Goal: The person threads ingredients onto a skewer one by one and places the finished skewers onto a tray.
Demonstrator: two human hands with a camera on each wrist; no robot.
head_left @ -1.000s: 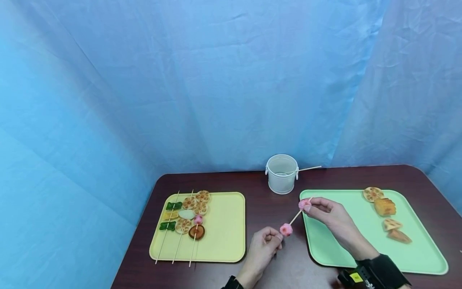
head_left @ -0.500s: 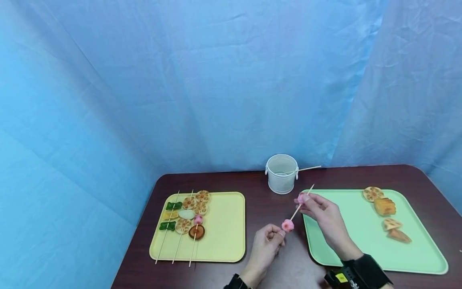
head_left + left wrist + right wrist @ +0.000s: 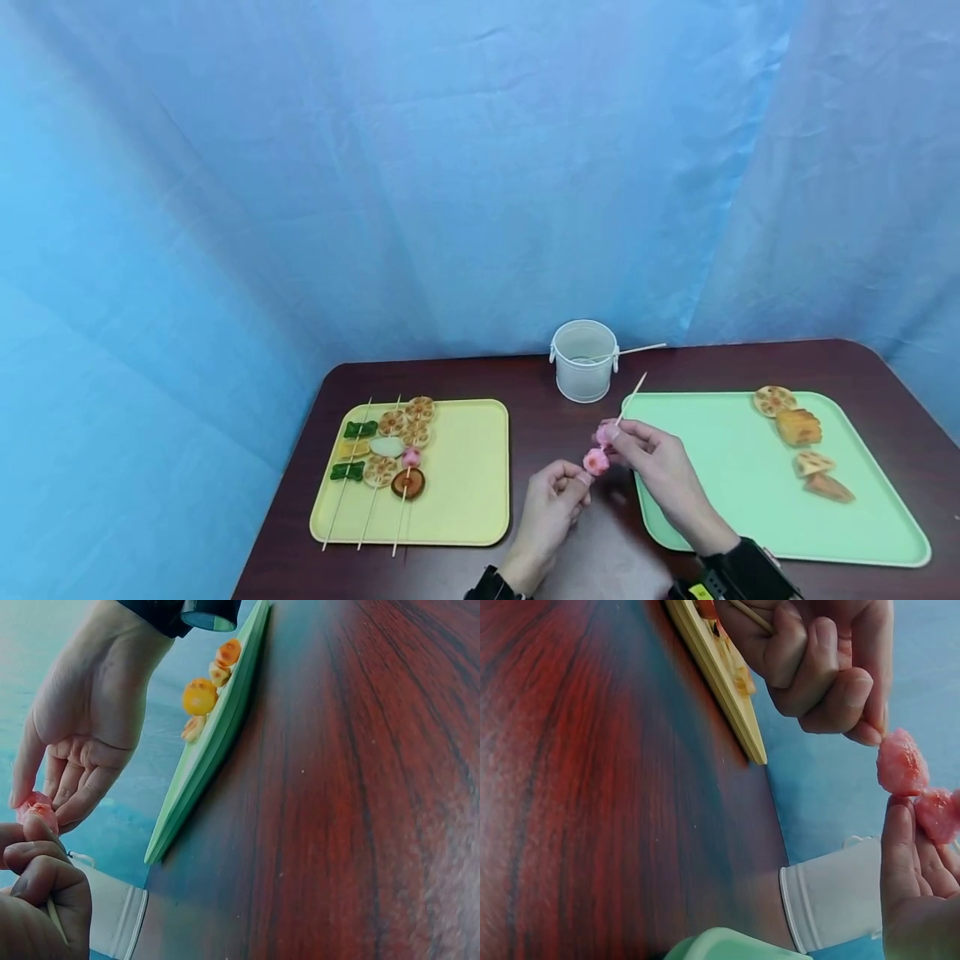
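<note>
Between my hands is a wooden skewer (image 3: 634, 395) threaded with two pink flower-shaped pieces. My left hand (image 3: 550, 510) grips the skewer just below the lower pink piece (image 3: 596, 462), fingers curled around the stick; its lower end (image 3: 751, 615) shows past the curled fingers in the right wrist view. The upper pink piece (image 3: 603, 435) is pinched by the thumb and fingers of my right hand (image 3: 663, 477), close against the lower one. Beyond it the bare pointed tip slants up and to the right. In the left wrist view, my left fingers (image 3: 49, 877) partly cover the pink pieces.
On the left, a yellow tray (image 3: 465, 475) bears three loaded skewers. At right, a green tray (image 3: 720, 483) holds lotus root slices (image 3: 774, 402), a golden-yellow chunk (image 3: 799, 427) and a brown wedge (image 3: 829, 488). A white bucket (image 3: 583, 379) with a stick inside stands at the back.
My right hand has moved left and down the skewer, sliding the upper pink piece from near the tip to the lower one. More bare tip shows; my left hand has barely shifted.
</note>
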